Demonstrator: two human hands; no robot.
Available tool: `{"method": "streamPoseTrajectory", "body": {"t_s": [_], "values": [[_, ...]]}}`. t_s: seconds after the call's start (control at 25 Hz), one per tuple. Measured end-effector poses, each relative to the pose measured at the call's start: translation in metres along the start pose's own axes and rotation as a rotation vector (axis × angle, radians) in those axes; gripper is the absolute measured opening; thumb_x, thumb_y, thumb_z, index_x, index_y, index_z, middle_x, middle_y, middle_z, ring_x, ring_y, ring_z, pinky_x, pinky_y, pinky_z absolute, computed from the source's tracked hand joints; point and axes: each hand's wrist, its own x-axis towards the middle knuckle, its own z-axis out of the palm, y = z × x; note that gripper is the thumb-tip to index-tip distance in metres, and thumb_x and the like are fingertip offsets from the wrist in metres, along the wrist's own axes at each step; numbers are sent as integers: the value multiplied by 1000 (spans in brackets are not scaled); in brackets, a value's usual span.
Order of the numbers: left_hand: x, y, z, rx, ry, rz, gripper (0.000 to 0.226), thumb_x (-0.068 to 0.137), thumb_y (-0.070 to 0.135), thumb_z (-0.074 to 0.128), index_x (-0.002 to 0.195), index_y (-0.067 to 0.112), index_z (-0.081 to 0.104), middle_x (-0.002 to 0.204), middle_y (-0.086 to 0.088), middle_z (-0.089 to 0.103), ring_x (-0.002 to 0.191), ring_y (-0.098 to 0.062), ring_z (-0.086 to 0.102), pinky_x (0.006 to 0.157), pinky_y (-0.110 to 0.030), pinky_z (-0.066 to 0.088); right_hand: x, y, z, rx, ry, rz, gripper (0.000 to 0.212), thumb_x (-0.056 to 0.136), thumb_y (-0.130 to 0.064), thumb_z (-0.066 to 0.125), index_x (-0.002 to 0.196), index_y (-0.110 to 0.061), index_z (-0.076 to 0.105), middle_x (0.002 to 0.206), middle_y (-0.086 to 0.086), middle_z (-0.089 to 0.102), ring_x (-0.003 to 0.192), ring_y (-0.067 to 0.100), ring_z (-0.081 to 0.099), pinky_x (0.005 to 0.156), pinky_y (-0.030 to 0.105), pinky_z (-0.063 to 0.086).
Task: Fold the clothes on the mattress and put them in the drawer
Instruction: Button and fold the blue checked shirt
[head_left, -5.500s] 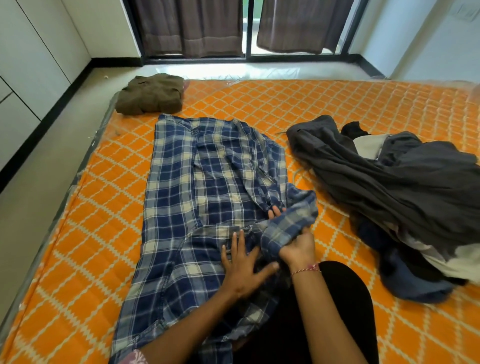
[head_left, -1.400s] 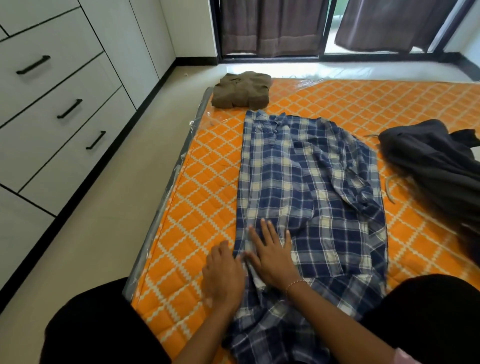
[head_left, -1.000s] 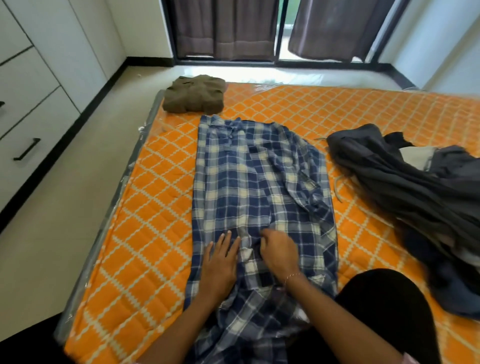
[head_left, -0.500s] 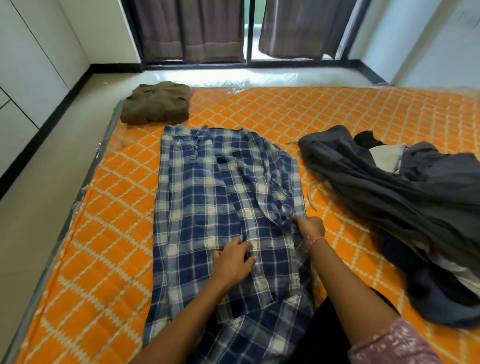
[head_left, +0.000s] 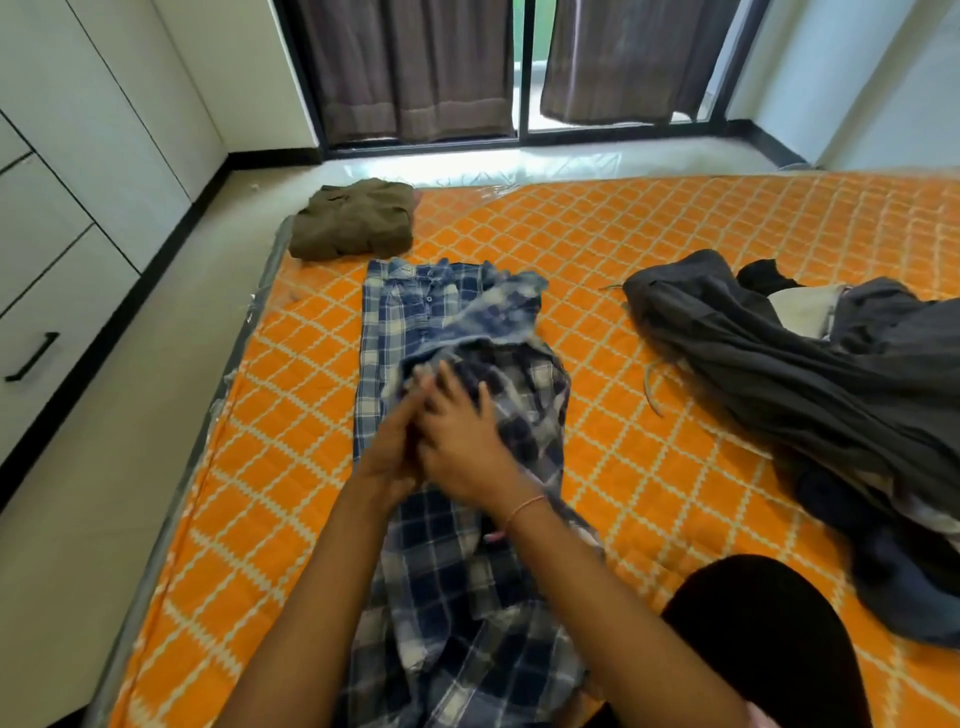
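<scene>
Mid-frame, my left hand (head_left: 390, 453) and right hand (head_left: 462, 436) press, fingers straight, on the limp, light shirt (head_left: 457, 519); I'd grip its hem.

Count, head view. Mattress, orange quilted (head_left: 675, 218): 1. Blue plaid shirt (head_left: 467, 571), spread flat: 1. Folded olive-brown garment (head_left: 353, 218): 1. Heap of dark unfolded clothes (head_left: 810, 395): 1 heap, number of items inside cannot be told. Hands: 2, left hand (head_left: 387, 447), right hand (head_left: 462, 441). Brown curtains (head_left: 415, 67): 2 panels. Black drawer handle (head_left: 32, 357): 1 visible.
</scene>
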Motion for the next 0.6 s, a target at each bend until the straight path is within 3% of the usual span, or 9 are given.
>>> {"method": "streamPoseTrajectory", "body": {"t_s": [0.08, 0.12, 0.16, 0.24, 0.32, 0.44, 0.52, 0.6], "values": [[-12, -11, -29, 40, 182, -91, 38, 93, 36, 53, 121, 12, 59, 117, -13, 64, 109, -30, 59, 99, -45, 46, -13, -18, 40, -180, -134, -40, 46, 102, -31, 32, 146, -16, 33, 160, 1, 0, 146, 19, -14, 115, 57, -3], [-20, -24, -42, 34, 270, -143, 32, 97, 33, 48, 115, 11, 62, 112, -14, 64, 108, -31, 59, 100, -46, 45, -22, -16, 59, -179, -184, -50, 48, 102, -32, 32, 147, -18, 29, 160, 2, 2, 147, 20, -10, 115, 57, 3], [-28, -38, -53, 10, 336, -180, 30, 98, 32, 45, 106, 10, 64, 103, -12, 67, 99, -29, 62, 93, -43, 48, -36, -13, 71, -159, -209, -70, 49, 101, -31, 38, 147, -19, 29, 160, 6, 7, 148, 23, -2, 114, 56, 12], [-40, -50, -64, -98, 439, -173, 31, 100, 30, 40, 96, 10, 63, 88, -10, 66, 79, -25, 65, 70, -34, 54, -62, -2, 83, -160, -145, -71, 60, 88, -21, 61, 143, -19, 38, 152, 15, 30, 140, 33, 30, 99, 54, 36], [-40, -37, -68, -232, 455, -45, 31, 100, 30, 38, 96, 11, 62, 89, -10, 64, 76, -24, 61, 59, -31, 55, -76, 11, 81, -264, 56, 122, 71, 66, -14, 79, 131, -17, 51, 125, 15, 59, 109, 35, 59, 76, 45, 50], [-45, 2, -73, -387, 388, 164, 37, 98, 41, 36, 103, 16, 64, 98, -7, 69, 87, -24, 64, 77, -36, 52, -90, 19, 63, -302, 164, 295, 50, 71, -6, 71, 118, -15, 60, 94, 11, 66, 81, 33, 64, 61, 35, 43], [-49, 10, -85, -438, 425, 204, 47, 99, 47, 30, 115, 16, 60, 117, -10, 64, 100, -27, 61, 85, -39, 48, -95, 13, 60, -231, 69, 246, 43, 83, -12, 61, 125, -16, 53, 96, 9, 67, 84, 33, 64, 57, 33, 41], [-55, 7, -100, -481, 561, 148, 58, 100, 52, 23, 132, 13, 51, 139, -14, 49, 121, -33, 50, 95, -44, 42, -100, 2, 68, -261, -119, 133, 49, 90, -22, 54, 137, -18, 39, 107, 10, 64, 94, 32, 62, 66, 35, 47]]}}
